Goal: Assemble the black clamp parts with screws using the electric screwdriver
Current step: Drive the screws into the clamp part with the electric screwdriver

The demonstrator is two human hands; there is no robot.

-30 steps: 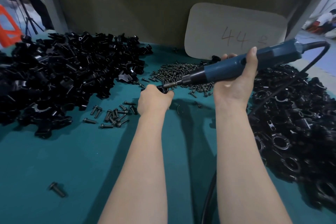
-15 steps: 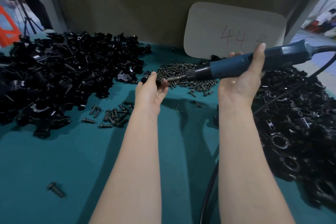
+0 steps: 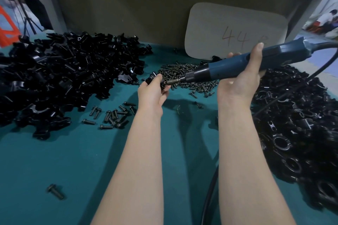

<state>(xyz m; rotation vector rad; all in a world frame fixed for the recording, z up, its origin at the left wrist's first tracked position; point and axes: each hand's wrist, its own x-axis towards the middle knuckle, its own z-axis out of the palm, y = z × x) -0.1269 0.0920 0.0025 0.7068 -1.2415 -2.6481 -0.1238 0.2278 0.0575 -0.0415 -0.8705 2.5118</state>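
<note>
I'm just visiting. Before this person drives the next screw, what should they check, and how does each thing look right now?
1. Left hand pinches the clamp firmly: ok.
2. Right hand grips the screwdriver: ok.
3. Bit points at the clamp and sits close to it: ok.
4. A screw seated between bit and clamp: cannot tell, too small and partly hidden by fingers.
5. Screw pile close behind the hands: ok.
6. Cable runs beside the right arm, not across the clamp: ok.
</note>
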